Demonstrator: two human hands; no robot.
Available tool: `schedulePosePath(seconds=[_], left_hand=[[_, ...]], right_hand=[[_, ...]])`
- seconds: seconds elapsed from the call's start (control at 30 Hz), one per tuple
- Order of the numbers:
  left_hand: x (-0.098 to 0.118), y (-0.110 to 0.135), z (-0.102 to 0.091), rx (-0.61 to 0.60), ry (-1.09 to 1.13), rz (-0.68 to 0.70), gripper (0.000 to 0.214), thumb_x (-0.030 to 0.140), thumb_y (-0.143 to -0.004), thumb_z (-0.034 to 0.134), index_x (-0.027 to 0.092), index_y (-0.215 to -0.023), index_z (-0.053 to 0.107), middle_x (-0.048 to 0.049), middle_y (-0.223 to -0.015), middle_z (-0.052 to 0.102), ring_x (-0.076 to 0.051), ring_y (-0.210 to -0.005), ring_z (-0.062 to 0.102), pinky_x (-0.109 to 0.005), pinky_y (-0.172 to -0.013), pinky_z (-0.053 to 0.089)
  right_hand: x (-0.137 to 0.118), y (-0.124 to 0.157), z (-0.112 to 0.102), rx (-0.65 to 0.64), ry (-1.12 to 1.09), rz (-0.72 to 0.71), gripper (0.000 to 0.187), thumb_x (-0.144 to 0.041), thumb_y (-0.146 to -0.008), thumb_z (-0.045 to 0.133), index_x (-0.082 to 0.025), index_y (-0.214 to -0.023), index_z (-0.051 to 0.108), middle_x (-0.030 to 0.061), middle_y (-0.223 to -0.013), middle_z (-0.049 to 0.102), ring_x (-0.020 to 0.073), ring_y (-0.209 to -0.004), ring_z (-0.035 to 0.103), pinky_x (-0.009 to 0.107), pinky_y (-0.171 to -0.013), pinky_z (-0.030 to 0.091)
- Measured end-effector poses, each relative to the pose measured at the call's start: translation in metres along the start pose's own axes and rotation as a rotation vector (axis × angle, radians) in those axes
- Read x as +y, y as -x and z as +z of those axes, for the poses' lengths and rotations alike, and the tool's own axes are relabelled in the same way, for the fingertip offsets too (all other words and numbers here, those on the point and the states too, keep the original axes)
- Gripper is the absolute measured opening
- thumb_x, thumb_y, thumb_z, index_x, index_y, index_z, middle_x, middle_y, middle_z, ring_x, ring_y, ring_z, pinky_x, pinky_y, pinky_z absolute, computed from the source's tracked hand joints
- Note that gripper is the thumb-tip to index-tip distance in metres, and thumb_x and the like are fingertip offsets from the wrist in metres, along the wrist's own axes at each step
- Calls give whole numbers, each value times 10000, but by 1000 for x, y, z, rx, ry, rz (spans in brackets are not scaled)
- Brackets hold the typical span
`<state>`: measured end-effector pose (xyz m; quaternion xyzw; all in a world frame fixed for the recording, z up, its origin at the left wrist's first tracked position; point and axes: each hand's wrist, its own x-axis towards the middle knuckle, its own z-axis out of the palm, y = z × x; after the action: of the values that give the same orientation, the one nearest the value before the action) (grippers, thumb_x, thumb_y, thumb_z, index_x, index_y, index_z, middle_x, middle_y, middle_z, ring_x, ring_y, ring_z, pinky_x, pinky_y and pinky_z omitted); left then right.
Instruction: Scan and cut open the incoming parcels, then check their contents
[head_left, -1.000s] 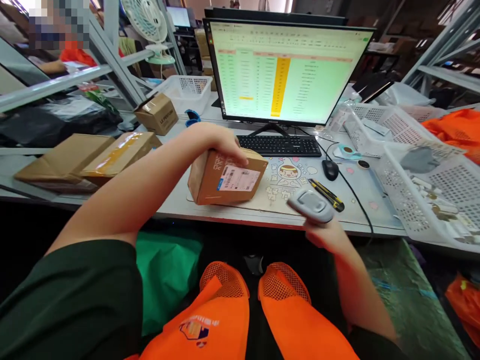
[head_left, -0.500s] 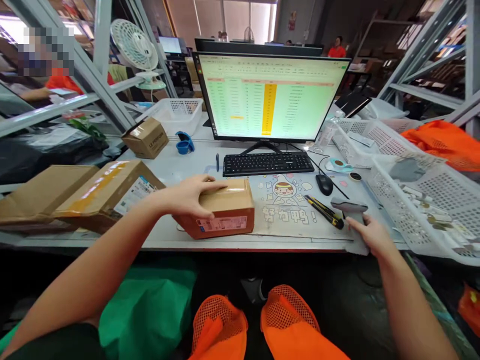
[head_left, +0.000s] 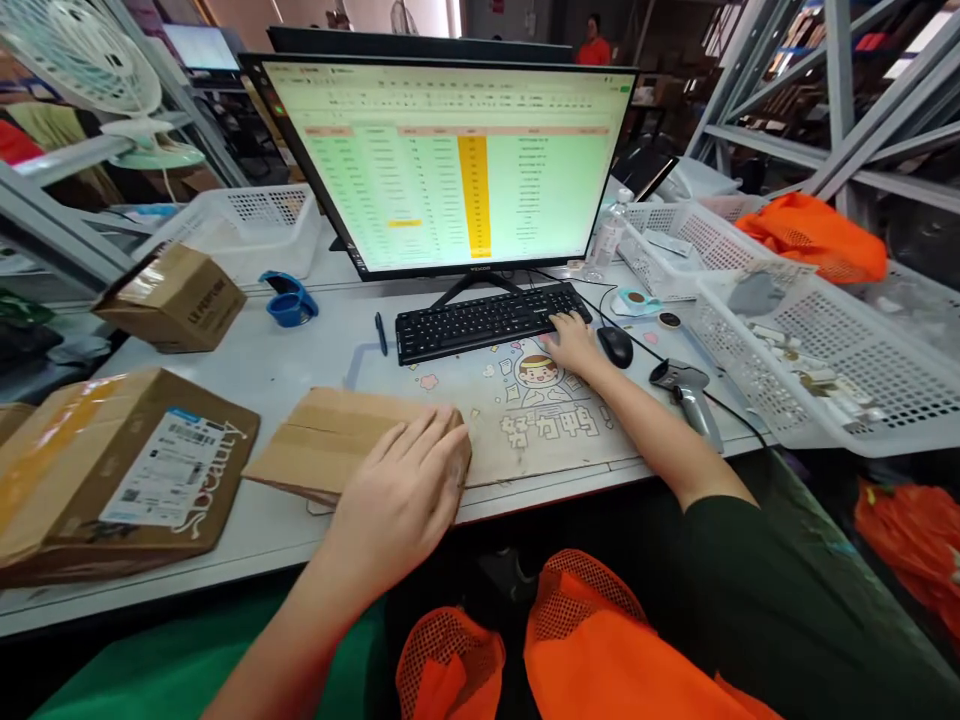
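My left hand (head_left: pixel 405 490) lies flat, fingers spread, on the near end of a small taped cardboard box (head_left: pixel 330 440) at the table's front edge. My right hand (head_left: pixel 574 340) rests at the right end of the black keyboard (head_left: pixel 484 318), fingers loosely bent on the keys, beside the black mouse (head_left: pixel 616 346). The grey barcode scanner (head_left: pixel 686 392) lies on the table to the right of my forearm, out of my hand. The monitor (head_left: pixel 450 160) behind the keyboard shows a green spreadsheet with a yellow column.
A larger labelled box (head_left: pixel 127 470) sits at the left front, another box (head_left: pixel 176 297) behind it. White mesh baskets (head_left: pixel 817 375) crowd the right side, one (head_left: pixel 247 225) stands at the back left. A blue tape dispenser (head_left: pixel 285 298), a pen (head_left: pixel 381 333) and a cartoon desk mat (head_left: pixel 525 410) lie mid-table.
My right hand has put the scanner down and moved up to the keyboard. The box now lies flat under my left hand. The view has shifted left and closer.
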<state>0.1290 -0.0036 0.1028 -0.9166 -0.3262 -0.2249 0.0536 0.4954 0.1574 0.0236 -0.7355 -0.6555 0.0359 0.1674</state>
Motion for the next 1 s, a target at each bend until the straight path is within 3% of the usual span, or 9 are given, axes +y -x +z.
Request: schedulePosePath(seconds=[0.07, 0.17, 0.33, 0.43, 0.53, 0.63, 0.7, 0.83, 1.0], left_hand=[[-12, 29, -15, 2, 43, 41, 615, 220, -990, 507, 251, -1603, 458, -122, -1592, 590, -342, -1493, 558, -577, -1186, 494], [-15, 72, -21, 124, 9, -75, 773, 176, -924, 621, 338, -1648, 402, -102, -1531, 647, -373, -1548, 488, -670, -1248, 420], [-2, 110, 12, 431, -43, -271, 821, 91, -844, 743, 339, -1590, 504, -159, -1453, 668, -396, -1450, 591, -734, -1253, 411], [-3, 115, 27, 596, -61, -209, 737, 49, -812, 788, 263, -1496, 620, -179, -1358, 726, -389, -1368, 664, -698, -1228, 459], [-8, 111, 30, 679, -53, -92, 612, 20, -770, 827, 166, -1353, 713, -194, -1216, 787, -377, -1271, 727, -643, -1215, 491], [-10, 99, 32, 708, -19, -46, 515, 25, -801, 790, 179, -1289, 732, -151, -1137, 815, -339, -1215, 759, -627, -1218, 492], [-7, 88, 37, 727, 1, -48, 479, 54, -829, 766, 214, -1278, 729, -118, -1134, 821, -317, -1200, 767, -619, -1216, 497], [-1, 73, 43, 713, 24, -60, 455, 115, -849, 732, 220, -1291, 711, -117, -1209, 804, -313, -1223, 758, -596, -1223, 496], [-4, 75, 38, 680, 30, -21, 398, 155, -852, 729, 204, -1246, 697, -124, -1234, 790, -314, -1220, 761, -559, -1204, 532]], right_hand=[[-4, -15, 10, -8, 18, -18, 622, -349, -1019, 511, -73, -1576, 518, 231, -1574, 572, 399, -1514, 365, 586, -1218, 289], [-6, -27, 14, 8, 50, -2, 638, -365, -1040, 470, -21, -1577, 496, 295, -1522, 571, 425, -1446, 407, 609, -1187, 273], [-12, -30, 3, -1, 111, 54, 576, -444, -1041, 466, -38, -1394, 670, 294, -1511, 537, 431, -1419, 420, 558, -1163, 314], [2, 7, -15, -37, 147, 83, 602, -444, -1037, 476, -65, -1486, 604, 263, -1507, 563, 408, -1400, 477, 541, -1153, 353], [35, 73, -30, -124, 230, 151, 618, -507, -1033, 488, -56, -1425, 647, 272, -1373, 652, 431, -1295, 578, 562, -1094, 419], [70, 132, -34, -197, 384, 230, 607, -536, -1042, 473, -43, -1324, 687, 287, -1299, 664, 455, -1231, 619, 576, -1039, 465], [81, 155, -32, -176, 417, 207, 562, -486, -1053, 456, -27, -1272, 695, 292, -1264, 661, 455, -1213, 627, 570, -1022, 485], [56, 187, -32, -16, 149, -17, 481, -418, -1043, 480, -46, -1294, 653, 260, -1234, 667, 382, -1159, 661, 486, -984, 541], [-36, 235, -43, 67, -256, -609, 389, -398, -1067, 533, -159, -1368, 588, 158, -1194, 733, 283, -1062, 718, 406, -928, 587]])
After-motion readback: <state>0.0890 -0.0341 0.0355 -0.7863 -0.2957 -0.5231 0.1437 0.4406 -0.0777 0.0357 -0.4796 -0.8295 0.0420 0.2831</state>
